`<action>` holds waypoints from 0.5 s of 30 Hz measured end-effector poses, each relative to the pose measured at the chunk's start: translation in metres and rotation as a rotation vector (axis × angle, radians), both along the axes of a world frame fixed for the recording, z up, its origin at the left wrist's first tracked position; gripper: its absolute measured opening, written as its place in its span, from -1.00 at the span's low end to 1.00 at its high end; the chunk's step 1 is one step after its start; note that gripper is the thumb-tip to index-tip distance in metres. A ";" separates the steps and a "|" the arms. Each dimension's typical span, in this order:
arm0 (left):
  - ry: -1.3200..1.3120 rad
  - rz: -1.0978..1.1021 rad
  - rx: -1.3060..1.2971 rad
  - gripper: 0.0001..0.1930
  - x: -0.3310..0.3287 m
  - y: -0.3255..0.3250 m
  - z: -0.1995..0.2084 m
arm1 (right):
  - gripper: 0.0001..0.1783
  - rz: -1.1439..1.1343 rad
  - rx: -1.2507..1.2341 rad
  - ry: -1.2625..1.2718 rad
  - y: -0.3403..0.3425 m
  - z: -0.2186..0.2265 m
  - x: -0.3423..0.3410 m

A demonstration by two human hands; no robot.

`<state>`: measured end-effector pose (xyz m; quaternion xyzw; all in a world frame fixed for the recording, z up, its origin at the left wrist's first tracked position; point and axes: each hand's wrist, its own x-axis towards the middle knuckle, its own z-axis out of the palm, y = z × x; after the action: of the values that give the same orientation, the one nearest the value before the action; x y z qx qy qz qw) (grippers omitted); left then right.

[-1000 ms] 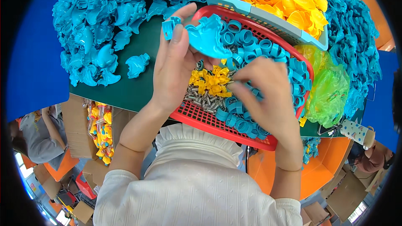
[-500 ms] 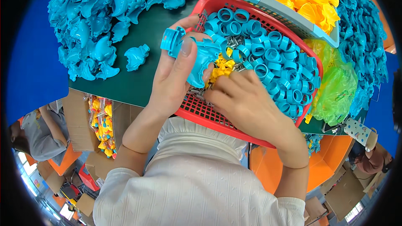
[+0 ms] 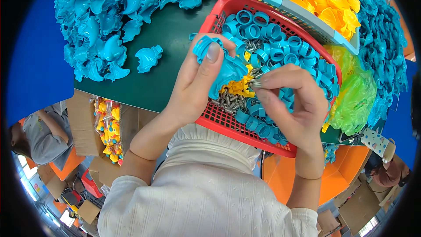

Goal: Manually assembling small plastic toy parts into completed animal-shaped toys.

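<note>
My left hand [image 3: 192, 88] is wrapped round a blue plastic shell [image 3: 229, 71], with a curved band at its upper end by the thumb. To its right, my right hand [image 3: 300, 103] pinches one or more small metal pins [image 3: 255, 84] between thumb and forefinger; how many I cannot tell. Both hands are over the red basket [image 3: 239, 135]. Inside it lie many blue rings [image 3: 294, 44], small yellow plastic pieces [image 3: 237, 87] and a heap of metal pins [image 3: 229, 103]. Part of the basket's contents is hidden behind my hands.
A large pile of blue shells [image 3: 98, 30] covers the table's far left, with one loose shell [image 3: 148, 58] beside it. Behind the red basket stands a light-blue basket [image 3: 285, 5] of yellow pieces. A green plastic bag [image 3: 353, 101] and another blue pile [image 3: 383, 44] are at right.
My right hand has risen out of the basket and moved right, now pinching the metal. The left hand has shifted slightly right and turned the shell.
</note>
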<state>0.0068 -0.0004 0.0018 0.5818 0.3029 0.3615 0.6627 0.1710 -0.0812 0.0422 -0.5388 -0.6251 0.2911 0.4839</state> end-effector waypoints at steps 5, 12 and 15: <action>-0.020 0.008 0.014 -0.70 -0.001 -0.005 0.001 | -0.80 0.049 -0.026 0.037 0.001 -0.012 -0.006; 0.013 0.060 0.087 -0.71 -0.004 -0.005 0.001 | -0.80 0.055 -0.010 0.070 0.000 -0.013 -0.011; -0.018 0.089 0.111 -0.71 -0.003 -0.009 0.001 | -0.81 0.037 -0.069 0.121 -0.001 -0.016 -0.015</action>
<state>0.0042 -0.0090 0.0033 0.6002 0.3020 0.4120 0.6155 0.1557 -0.0824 0.0259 -0.5249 -0.5941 0.3536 0.4964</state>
